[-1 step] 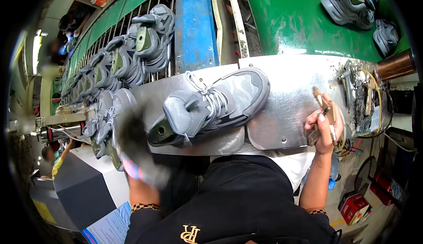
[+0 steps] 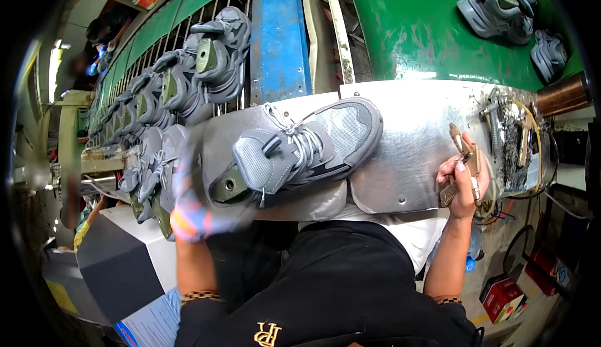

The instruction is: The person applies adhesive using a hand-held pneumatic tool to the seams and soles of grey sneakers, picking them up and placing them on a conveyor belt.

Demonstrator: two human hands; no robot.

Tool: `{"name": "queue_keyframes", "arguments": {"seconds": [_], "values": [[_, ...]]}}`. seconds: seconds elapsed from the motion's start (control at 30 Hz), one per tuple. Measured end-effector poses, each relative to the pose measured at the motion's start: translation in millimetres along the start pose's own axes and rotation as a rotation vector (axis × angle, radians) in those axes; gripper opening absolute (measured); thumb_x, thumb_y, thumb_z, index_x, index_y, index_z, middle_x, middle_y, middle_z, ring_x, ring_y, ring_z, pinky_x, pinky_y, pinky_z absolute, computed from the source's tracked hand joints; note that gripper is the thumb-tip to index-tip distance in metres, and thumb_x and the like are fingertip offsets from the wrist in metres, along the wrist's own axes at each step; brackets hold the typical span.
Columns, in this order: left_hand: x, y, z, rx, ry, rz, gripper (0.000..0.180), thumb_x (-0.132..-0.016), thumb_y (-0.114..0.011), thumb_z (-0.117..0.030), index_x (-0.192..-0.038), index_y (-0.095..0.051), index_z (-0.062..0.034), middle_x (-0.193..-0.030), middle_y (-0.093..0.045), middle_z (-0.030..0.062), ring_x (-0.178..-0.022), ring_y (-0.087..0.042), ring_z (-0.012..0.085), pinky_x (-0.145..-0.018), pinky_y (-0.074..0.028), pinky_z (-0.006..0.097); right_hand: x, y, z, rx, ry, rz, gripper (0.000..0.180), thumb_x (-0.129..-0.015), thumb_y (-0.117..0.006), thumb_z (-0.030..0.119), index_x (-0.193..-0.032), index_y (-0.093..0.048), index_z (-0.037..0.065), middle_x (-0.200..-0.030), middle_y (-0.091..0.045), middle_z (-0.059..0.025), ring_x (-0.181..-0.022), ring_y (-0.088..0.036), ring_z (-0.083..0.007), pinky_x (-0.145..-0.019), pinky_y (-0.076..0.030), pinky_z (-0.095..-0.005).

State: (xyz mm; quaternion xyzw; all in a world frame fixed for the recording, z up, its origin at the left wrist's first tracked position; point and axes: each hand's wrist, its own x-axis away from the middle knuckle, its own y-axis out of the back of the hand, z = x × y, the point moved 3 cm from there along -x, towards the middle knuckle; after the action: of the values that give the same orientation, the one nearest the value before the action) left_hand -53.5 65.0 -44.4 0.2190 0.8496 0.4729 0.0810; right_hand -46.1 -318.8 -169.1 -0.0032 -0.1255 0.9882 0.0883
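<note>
A grey sneaker (image 2: 335,137) with pale laces lies tilted on the metal plate, its toe pointing right. Inside its heel opening sits a dark green shoe last (image 2: 230,186). My left hand (image 2: 195,212), in a glove with orange, pink and blue patches, is beside the heel end; motion smears its fingers, so their grip is hidden. Over the right part of the plate, my right hand (image 2: 462,181) is closed round a brass-coloured gun-shaped tool (image 2: 471,159). The tool's nozzle points up and away from me, apart from the sneaker.
More grey sneakers (image 2: 222,59) with green lasts line a rack at the left. Others (image 2: 498,15) rest on the green surface (image 2: 407,34) at the far right. Hoses and a metal tool (image 2: 493,128) clutter the metal plate's (image 2: 400,184) right end. A grey box (image 2: 125,253) stands at lower left.
My left hand has swept up at the heel end, and the dark blurred shape over it is gone. My right hand has shifted slightly right with the tool.
</note>
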Motion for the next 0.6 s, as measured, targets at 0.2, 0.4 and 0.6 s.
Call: {"name": "queue_keyframes", "arguments": {"seconds": [0.2,0.4,0.6], "values": [[-3,-11,-27,0.431,0.601,-0.099,0.057,-0.086,-0.065,-0.026,-0.132,-0.046,0.0028,-0.11,-0.064,0.0153,-0.093,-0.063,0.0221,-0.08,-0.05,0.036,-2,10,-4,-0.07,-0.038,-0.041,0.055,-0.085,-0.056,0.012,-0.133,-0.04,-0.01,-0.078,-0.053,-0.0065,-0.067,-0.057,-0.0145,-0.056,-0.05,-0.0283],[-180,-27,48,1.165,0.251,-0.481,0.036,-0.094,-0.052,-0.017,-0.126,-0.056,-0.001,-0.119,-0.062,0.0128,-0.106,-0.061,0.0249,-0.095,-0.046,0.035,-10,13,-3,-0.206,-0.107,-0.032,0.055,-0.087,-0.057,0.013,-0.134,-0.039,-0.008,-0.079,-0.055,-0.0077,-0.067,-0.058,-0.0145,-0.058,-0.05,-0.0274],[-506,32,38,0.409,0.214,-0.684,0.07,-0.079,-0.069,-0.044,-0.132,-0.049,-0.0026,-0.115,-0.063,0.0191,-0.103,-0.062,0.0308,-0.088,-0.05,0.038,-12,13,-3,-0.215,-0.127,0.017,0.05,-0.087,-0.055,0.003,-0.134,-0.04,-0.007,-0.085,-0.057,-0.01,-0.074,-0.061,-0.0165,-0.063,-0.055,-0.0317]]}}
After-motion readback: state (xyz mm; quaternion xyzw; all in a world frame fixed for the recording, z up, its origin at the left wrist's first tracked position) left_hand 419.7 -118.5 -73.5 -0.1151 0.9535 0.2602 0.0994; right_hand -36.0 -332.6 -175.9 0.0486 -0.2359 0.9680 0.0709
